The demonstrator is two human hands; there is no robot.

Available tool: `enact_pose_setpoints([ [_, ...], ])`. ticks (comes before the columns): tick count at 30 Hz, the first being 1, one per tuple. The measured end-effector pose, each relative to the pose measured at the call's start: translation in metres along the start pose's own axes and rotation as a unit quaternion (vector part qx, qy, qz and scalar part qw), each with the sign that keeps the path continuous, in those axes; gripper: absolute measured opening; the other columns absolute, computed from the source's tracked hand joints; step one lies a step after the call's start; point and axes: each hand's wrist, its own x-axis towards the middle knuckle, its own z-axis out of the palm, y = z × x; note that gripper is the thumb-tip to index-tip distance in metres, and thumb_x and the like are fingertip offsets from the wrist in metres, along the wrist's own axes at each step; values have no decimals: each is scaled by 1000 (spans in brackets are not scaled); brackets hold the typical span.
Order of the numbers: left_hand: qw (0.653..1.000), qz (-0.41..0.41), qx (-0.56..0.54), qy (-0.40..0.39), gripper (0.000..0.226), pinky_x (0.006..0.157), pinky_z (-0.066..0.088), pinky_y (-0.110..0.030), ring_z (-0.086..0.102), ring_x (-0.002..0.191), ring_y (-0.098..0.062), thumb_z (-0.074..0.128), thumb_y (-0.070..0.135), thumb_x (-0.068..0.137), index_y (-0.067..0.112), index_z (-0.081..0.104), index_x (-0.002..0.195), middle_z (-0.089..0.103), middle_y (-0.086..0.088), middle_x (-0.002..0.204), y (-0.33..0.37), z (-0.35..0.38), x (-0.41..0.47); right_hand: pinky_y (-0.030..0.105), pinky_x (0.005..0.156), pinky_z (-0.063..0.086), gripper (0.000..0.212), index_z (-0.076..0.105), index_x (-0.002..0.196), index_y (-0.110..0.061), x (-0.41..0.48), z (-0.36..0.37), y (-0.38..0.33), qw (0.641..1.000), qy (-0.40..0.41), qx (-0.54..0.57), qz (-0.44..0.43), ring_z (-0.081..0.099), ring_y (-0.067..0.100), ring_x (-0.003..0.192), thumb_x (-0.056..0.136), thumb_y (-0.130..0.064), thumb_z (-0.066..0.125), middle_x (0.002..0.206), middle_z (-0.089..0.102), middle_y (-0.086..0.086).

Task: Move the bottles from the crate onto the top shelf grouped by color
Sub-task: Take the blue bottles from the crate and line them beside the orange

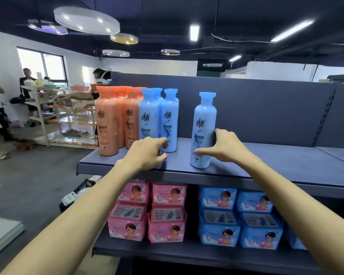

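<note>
On the grey top shelf [276, 165] stand several orange bottles [107, 124] at the left end and a group of light blue bottles [169, 120] right beside them. One more light blue bottle [204, 128] stands alone further right. My right hand [224, 147] grips its lower part, thumb in front and fingers behind. My left hand [147, 153] is at the base of the front blue bottle of the group, fingers curled around its foot. The black crate [81, 187] sits on the floor at the shelf's left end, mostly hidden by my left arm.
The shelf below holds pink packs [147, 211] and blue packs [238, 215]. The top shelf runs on bare to the right of the lone bottle. People stand at a white rack [48, 116] on the far left across grey floor.
</note>
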Motion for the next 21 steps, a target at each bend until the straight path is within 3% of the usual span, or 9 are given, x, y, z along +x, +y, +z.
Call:
enact_pose_setpoints([
  [5, 1000, -17, 4, 12, 22, 63, 42, -32, 61, 83, -26, 52, 36, 86, 28, 52, 107, 68, 7, 85, -13, 9, -10, 29, 59, 47, 68, 45, 111, -11, 7, 2, -18, 999, -44, 24, -9, 60, 19, 87, 72, -49, 84, 105, 61, 3],
  [8, 998, -43, 31, 35, 16, 63, 43, -33, 62, 81, -28, 52, 36, 85, 25, 54, 97, 68, 5, 84, -17, 7, -14, 26, 55, 42, 67, 44, 114, -9, 15, 10, -33, 997, -67, 23, -21, 60, 21, 87, 75, -46, 83, 109, 60, 5],
  [11, 994, -71, 51, 64, 12, 59, 36, -30, 59, 74, -28, 53, 33, 84, 21, 55, 83, 66, 3, 79, -16, 1, -14, 26, 56, 45, 67, 43, 118, -7, 21, 19, -50, 996, -81, 26, -33, 60, 23, 91, 77, -43, 82, 113, 60, 7],
  [16, 992, -84, 65, 72, 16, 58, 37, -30, 54, 69, -28, 54, 33, 84, 19, 51, 76, 63, 1, 75, -15, -2, -12, 35, 70, 54, 67, 44, 120, -7, 31, 30, -68, 995, -96, 23, -35, 63, 25, 94, 78, -42, 82, 114, 60, 8],
  [21, 994, -67, 54, 64, 15, 58, 37, -31, 57, 72, -28, 54, 33, 84, 20, 52, 78, 63, 1, 77, -16, 4, -10, 29, 60, 50, 66, 44, 121, -8, 39, 34, -76, 993, -111, 30, -31, 62, 22, 92, 78, -41, 82, 114, 60, 7],
])
